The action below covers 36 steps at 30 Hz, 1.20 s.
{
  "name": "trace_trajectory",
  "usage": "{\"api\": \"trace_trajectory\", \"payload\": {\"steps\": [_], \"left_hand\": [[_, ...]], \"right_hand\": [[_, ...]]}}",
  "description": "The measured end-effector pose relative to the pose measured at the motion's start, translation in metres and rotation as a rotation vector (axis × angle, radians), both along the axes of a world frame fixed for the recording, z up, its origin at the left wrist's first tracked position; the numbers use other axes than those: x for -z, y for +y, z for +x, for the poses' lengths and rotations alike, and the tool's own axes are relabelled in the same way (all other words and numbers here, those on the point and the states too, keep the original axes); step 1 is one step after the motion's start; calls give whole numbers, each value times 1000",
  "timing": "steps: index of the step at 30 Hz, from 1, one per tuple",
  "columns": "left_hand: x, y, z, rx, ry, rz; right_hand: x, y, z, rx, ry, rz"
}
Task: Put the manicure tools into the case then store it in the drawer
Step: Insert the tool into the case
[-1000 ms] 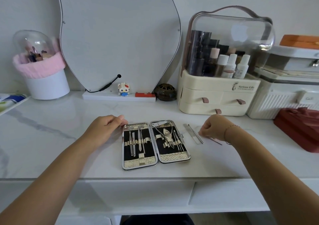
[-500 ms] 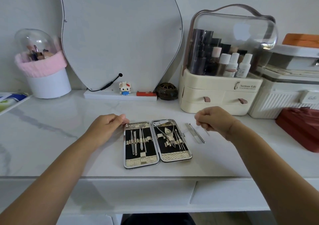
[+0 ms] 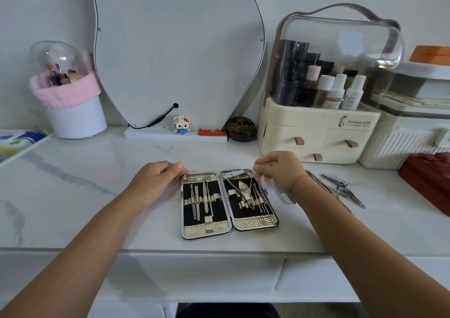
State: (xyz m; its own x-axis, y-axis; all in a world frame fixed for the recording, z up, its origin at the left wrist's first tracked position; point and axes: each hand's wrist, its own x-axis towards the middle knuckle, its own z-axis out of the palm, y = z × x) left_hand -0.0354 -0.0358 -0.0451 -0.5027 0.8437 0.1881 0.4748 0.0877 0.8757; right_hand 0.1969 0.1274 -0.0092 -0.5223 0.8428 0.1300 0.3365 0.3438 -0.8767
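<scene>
From the head view, your left hand (image 3: pixel 159 178) lies palm down on the white marble surface (image 3: pixel 73 196), fingers curled loosely and holding nothing, their tips touching the upper left corner of the open case (image 3: pixel 227 225). The case lies flat near the front edge of the surface, both halves spread side by side, black lining up. Thin metal tools sit under the bands in the left half; a cuticle nipper (image 3: pixel 244 192) and several fine picks fill the right half.

Your right hand (image 3: pixel 280 167) hovers over the upper right corner of the case, thumb and fingertips pinched on a thin metal tool (image 3: pixel 260 183) whose shaft points down toward the right half's picks. Whether its tip has entered a band you cannot tell.

Just right of your right wrist, more loose tools (image 3: pixel 341 188) lie on the surface, among them nail clippers, partly hidden by your forearm. Behind them stands a cream cosmetics organiser (image 3: pixel 316 127) with small drawers. Under the surface's front edge a white drawer front (image 3: pixel 194 278) shows, closed.
</scene>
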Motion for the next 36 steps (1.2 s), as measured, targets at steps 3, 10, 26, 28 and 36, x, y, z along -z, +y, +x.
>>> {"api": "trace_trajectory", "payload": {"steps": [3,10,26,28,36], "left_hand": [[0,0,0,-1,10,0],[0,0,-1,0,17,-5],[-1,-2,2,-11,21,-23],[-2,-1,2,-9,22,-23],[0,-1,2,-12,-11,-6]], "right_hand": [[0,2,-3,8,16,-14],[0,-2,-2,-95,-152,15],[-6,-10,24,-223,-324,246],[-5,-11,29,-252,-287,186],[-3,-17,49,-446,-374,65]]}}
